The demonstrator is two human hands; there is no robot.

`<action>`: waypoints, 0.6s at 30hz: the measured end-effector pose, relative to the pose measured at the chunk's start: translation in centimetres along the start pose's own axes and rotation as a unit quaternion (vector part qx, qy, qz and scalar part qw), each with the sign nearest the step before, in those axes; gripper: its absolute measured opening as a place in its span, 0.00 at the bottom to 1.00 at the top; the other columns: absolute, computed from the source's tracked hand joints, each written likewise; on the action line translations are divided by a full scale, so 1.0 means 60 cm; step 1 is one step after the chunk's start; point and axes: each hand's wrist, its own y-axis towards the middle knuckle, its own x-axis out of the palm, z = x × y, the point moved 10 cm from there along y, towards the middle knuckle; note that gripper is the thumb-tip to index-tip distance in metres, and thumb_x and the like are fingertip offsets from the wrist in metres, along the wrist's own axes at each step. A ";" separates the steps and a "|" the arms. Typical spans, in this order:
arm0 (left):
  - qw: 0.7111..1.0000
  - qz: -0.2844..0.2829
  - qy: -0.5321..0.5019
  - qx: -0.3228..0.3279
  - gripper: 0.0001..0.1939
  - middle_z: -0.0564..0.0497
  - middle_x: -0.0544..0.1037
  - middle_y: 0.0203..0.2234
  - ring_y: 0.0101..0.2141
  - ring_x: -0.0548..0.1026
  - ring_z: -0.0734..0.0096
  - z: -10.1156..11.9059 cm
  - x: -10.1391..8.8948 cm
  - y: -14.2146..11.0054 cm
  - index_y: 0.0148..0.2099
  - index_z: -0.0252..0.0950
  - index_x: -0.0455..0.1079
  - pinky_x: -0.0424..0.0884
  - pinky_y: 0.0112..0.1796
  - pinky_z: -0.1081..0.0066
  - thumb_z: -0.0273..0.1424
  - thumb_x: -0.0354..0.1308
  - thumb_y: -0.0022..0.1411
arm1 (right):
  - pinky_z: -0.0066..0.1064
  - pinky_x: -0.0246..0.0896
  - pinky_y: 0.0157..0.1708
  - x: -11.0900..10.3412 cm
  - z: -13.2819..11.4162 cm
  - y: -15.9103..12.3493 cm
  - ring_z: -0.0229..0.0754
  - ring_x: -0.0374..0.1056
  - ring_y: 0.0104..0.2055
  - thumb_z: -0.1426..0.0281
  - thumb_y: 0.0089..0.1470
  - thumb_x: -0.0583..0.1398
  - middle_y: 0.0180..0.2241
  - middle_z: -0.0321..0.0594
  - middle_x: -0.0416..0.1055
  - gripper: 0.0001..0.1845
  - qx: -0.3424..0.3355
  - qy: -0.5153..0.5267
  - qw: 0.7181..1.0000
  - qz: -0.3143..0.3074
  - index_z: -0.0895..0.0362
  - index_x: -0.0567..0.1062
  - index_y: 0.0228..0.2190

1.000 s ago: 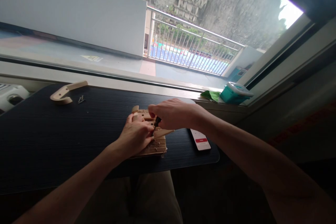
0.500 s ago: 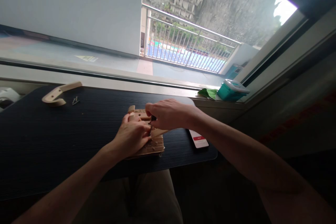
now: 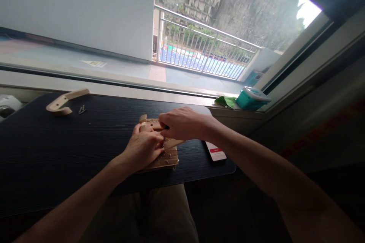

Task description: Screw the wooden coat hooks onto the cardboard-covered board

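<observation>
A small wooden assembly with holes lies on a dark table, on a piece of cardboard. My left hand presses down on the wooden piece, fingers curled over it. My right hand is closed around a small dark tool, its tip pointing down at the wood between the two hands. A lighter wooden strip sticks out to the right under my right hand.
A curved wooden part and a few screws lie at the table's far left. A phone with a red button on screen lies right of the assembly. A teal box and green cloth sit on the windowsill.
The view shifted slightly; everything appears a little further left. My right hand lowered the dark tool closer onto the wood. Both hands stay on the assembly.
</observation>
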 end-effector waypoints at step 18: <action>1.000 -0.008 -0.007 -0.011 0.07 0.49 0.79 0.34 0.48 0.66 0.53 0.001 -0.003 0.000 0.29 0.42 0.75 0.52 0.52 0.48 0.33 0.56 0.54 | 0.27 0.48 0.27 -0.005 0.004 -0.005 0.38 0.65 0.32 0.66 0.55 0.53 0.36 0.43 0.75 0.14 0.003 0.034 0.999 -0.022 0.57 0.74 0.40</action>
